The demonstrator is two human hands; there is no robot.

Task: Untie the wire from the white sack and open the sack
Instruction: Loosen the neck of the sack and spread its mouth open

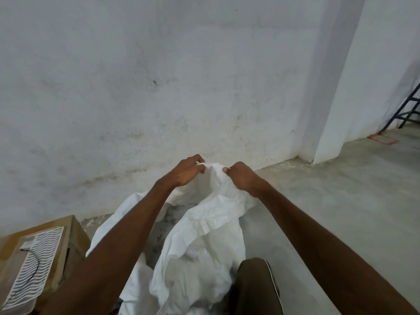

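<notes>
A crumpled white sack [204,242] lies on the concrete floor in front of me, its far end lifted toward the wall. My left hand [185,170] pinches the top edge of that lifted end. My right hand [242,176] grips the same bunched fabric just to the right, thumb pressed on it. The two hands are a few centimetres apart, with the sack's mouth bunched between them. I cannot make out any wire on the sack. My left forearm covers part of the sack's left side.
A white wall [159,87] stands close behind the sack. At the lower left a cardboard box [75,235] carries a white slotted panel [34,264]. My knee in dark trousers [256,287] is at the bottom. A blue metal frame [409,110] stands far right.
</notes>
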